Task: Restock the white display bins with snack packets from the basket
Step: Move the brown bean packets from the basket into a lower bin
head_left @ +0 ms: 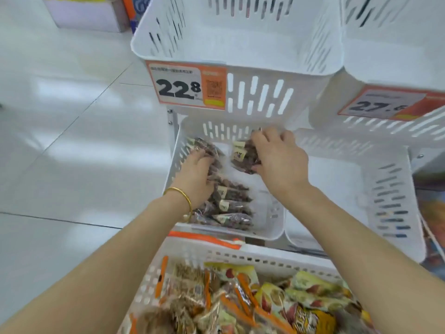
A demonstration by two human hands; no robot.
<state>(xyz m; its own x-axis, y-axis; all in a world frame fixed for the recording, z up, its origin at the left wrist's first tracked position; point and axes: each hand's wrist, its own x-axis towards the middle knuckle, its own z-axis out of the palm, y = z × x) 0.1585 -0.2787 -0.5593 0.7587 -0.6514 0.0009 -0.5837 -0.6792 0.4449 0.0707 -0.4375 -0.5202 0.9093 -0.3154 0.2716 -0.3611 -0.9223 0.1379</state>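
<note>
Hands work inside the lower left bin (272, 227), a white slotted container on the middle tier of a display rack. Left hand (196, 175), with a gold bangle (185, 197) on the wrist, lies palm down on a row of clear packets (231, 201) of dark brown snacks stacked along the bin's left wall; its fingers are spread flat over the packets, pressing, not closed round any one. Right hand (279, 160) grips a single packet (243, 156) of the same kind, fingers closed on it, at the far end of the bin, just beside the row. Each packet bears a small cream label; its writing cannot be read.

Upper bin (240, 54) above shows only bare white inside and carries an orange-framed price tag (186, 86) reading "22.8", with a QR code. A second tag (390, 103) on the bin to the right reads "27.6"; its smaller print is blurred. Lower right bin (390, 189) also shows a bare floor.

Basket (240, 259), white and perforated, sits nearest the camera, under both forearms, holding mixed packets (277, 297) in yellow, orange and clear wrappers. Their print is too blurred to read.
</note>
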